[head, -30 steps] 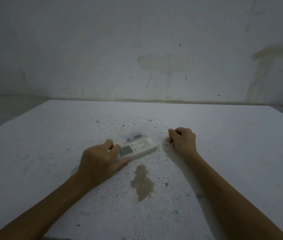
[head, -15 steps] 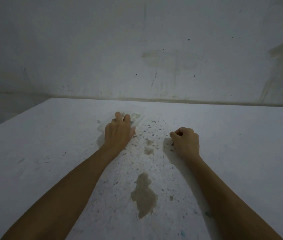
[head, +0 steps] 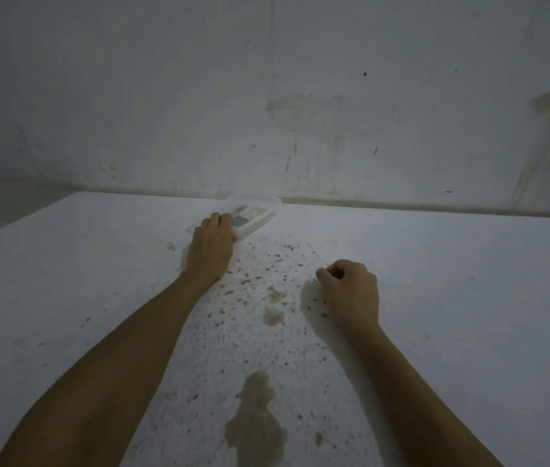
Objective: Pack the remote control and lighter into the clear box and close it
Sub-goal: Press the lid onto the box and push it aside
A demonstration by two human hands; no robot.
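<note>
The clear box (head: pixel 260 210) lies on the white table (head: pixel 452 298) close to its far edge, by the wall. Through the plastic I see the white remote control (head: pixel 252 218) with its dark display. I cannot make out the lighter. My left hand (head: pixel 212 246) is stretched forward, its fingers curled over the near left end of the box and hiding that end. My right hand (head: pixel 351 293) rests on the table to the right and nearer to me, closed in a fist with nothing visible in it, well apart from the box.
A stained grey wall (head: pixel 300 112) rises right behind the table's far edge. Brown stains (head: pixel 255 423) and dark specks mark the tabletop between my arms. The table's left edge runs diagonally at the far left.
My left hand has carried the clear box with the remote away from me, from mid-table to the far edge near the wall. My right fist has stayed put.
</note>
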